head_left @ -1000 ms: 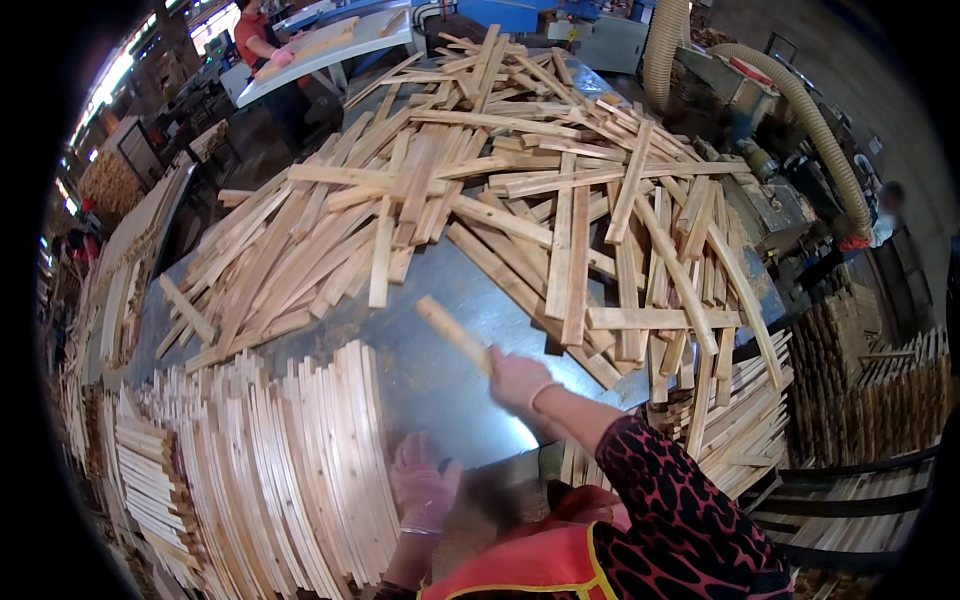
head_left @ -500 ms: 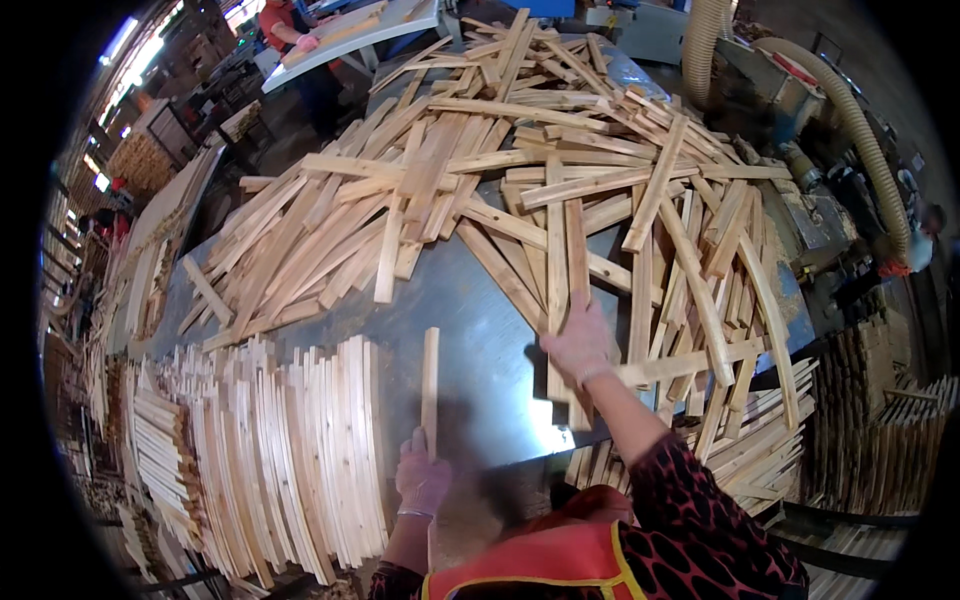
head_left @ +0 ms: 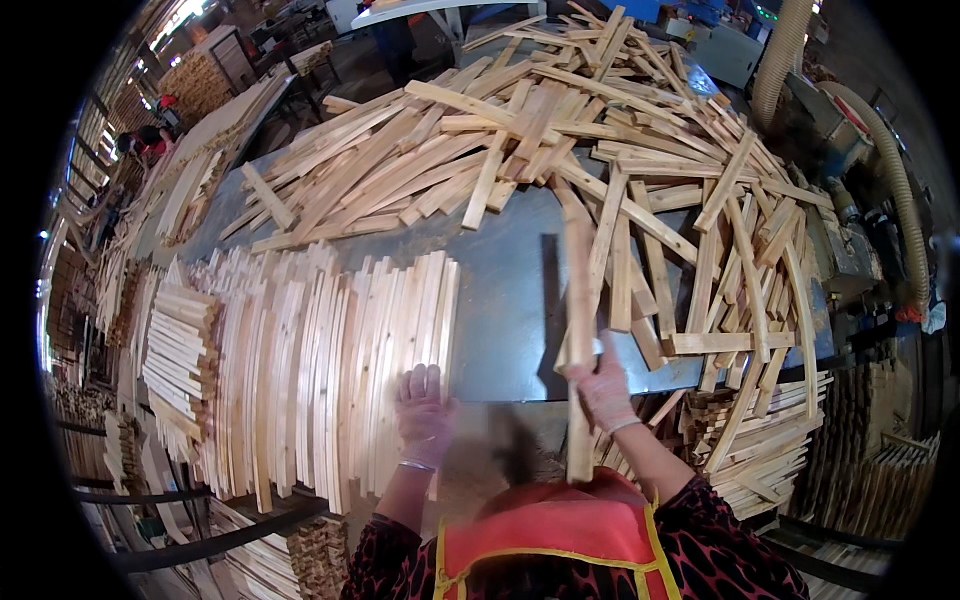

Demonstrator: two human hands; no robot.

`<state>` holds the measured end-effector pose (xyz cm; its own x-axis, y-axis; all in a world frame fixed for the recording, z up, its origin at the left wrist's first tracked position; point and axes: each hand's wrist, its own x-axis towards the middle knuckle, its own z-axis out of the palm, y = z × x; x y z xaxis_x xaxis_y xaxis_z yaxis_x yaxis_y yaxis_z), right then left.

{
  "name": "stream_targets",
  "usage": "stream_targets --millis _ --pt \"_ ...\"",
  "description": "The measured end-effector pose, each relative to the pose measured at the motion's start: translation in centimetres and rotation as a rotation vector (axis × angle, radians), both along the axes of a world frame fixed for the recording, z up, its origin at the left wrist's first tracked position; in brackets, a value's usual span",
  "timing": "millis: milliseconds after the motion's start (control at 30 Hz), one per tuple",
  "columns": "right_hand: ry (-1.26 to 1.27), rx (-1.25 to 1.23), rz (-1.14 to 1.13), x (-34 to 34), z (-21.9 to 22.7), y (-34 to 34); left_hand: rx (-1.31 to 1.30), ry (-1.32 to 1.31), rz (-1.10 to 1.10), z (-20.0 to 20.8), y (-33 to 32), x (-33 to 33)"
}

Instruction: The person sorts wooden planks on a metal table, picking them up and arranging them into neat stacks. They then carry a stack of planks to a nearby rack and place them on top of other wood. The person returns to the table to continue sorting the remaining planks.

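My right hand point(head_left: 604, 394), in a thin pale glove, grips a long wooden slat point(head_left: 580, 290) near its lower part. The slat stands out toward me over the table's near edge and is slightly blurred. My left hand point(head_left: 425, 422), gloved too, lies flat with its fingers stretched out against the right end of a row of wooden slats point(head_left: 372, 350). These slats lie side by side, their ends uneven. Beyond my hands, a big loose pile of slats point(head_left: 400, 165) covers the back and right of the metal table point(head_left: 500, 290).
Shorter slats point(head_left: 178, 350) lie stacked at the row's left. Below the table's right side is another stack of slats point(head_left: 765, 445). A ribbed hose point(head_left: 785, 60) and machinery stand at the far right. Another person point(head_left: 150, 140) is at the far left.
The slat in my left hand has joined the row's right end, and that hand now lies flat. My right hand has drawn a slat from the pile toward me. The view has shifted.
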<state>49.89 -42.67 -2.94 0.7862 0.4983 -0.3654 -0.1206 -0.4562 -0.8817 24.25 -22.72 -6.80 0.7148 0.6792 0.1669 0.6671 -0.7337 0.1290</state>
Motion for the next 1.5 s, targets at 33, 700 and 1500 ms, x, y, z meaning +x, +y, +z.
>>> stream_targets --millis 33,700,1500 --pt "0.141 -0.008 0.12 -1.9 2.0 1.0 -0.008 -0.049 -0.023 0.5 -0.2 -0.6" --pt "0.075 -0.007 -0.194 5.5 -5.7 7.5 -0.136 0.093 -0.205 -1.3 -4.2 8.3" --pt "-0.541 -0.573 0.51 37.3 -2.0 3.6 -0.387 -0.063 -0.056 6.3 -13.3 13.6"
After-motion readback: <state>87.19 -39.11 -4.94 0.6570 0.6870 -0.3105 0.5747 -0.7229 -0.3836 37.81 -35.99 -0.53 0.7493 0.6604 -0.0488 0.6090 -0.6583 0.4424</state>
